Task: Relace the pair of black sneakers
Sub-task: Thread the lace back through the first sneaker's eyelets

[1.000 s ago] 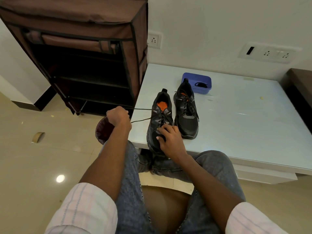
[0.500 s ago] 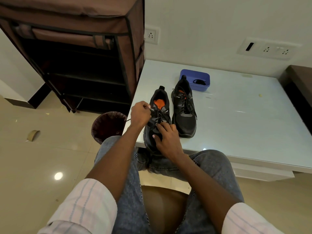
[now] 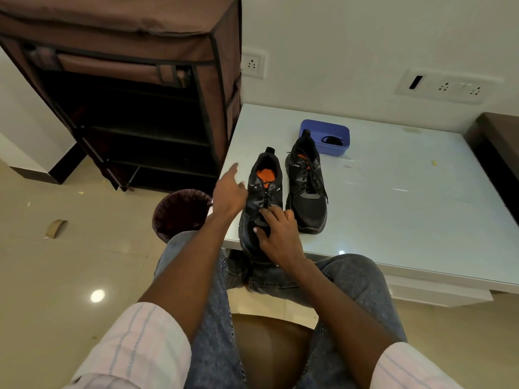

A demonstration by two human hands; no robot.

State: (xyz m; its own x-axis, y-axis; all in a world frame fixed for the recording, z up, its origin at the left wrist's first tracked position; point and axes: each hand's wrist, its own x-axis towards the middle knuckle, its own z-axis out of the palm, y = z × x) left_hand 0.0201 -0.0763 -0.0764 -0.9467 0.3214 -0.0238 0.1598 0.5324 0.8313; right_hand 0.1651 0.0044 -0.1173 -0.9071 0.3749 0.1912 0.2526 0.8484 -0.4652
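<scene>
- Two black mesh-and-synthetic sneakers stand side by side near the front left corner of a glossy white table [image 3: 393, 197], toes toward the person.
- The left black sneaker [image 3: 259, 192] has an orange insole showing in its open mouth, a matte knit upper with grey panels, and thin black laces across the eyelets; its toe overhangs the table's front edge.
- The right black sneaker [image 3: 307, 192] sits just beside it, apart from the hands, fully laced, with loose lace ends trailing over its side.
- The left hand [image 3: 229, 193] is at the outer side of the left sneaker near its collar, index finger stretched out straight, the other fingers loosely relaxed; whether it touches the shoe or holds a lace I cannot tell.
- The right hand [image 3: 276, 234] rests on the forefoot of the left sneaker, fingers bent over the lower laces; it looks to pinch the lace there.
- A shallow blue plastic rectangular tray [image 3: 341, 150] sits behind the right sneaker and holds a coiled black lace [image 3: 332, 140].
- A brown fabric-covered shoe rack [image 3: 140, 51] with dark shelves stands on the polished beige floor beside the table.
- A round dark-lined waste bin [image 3: 179, 211] sits under the left forearm.
</scene>
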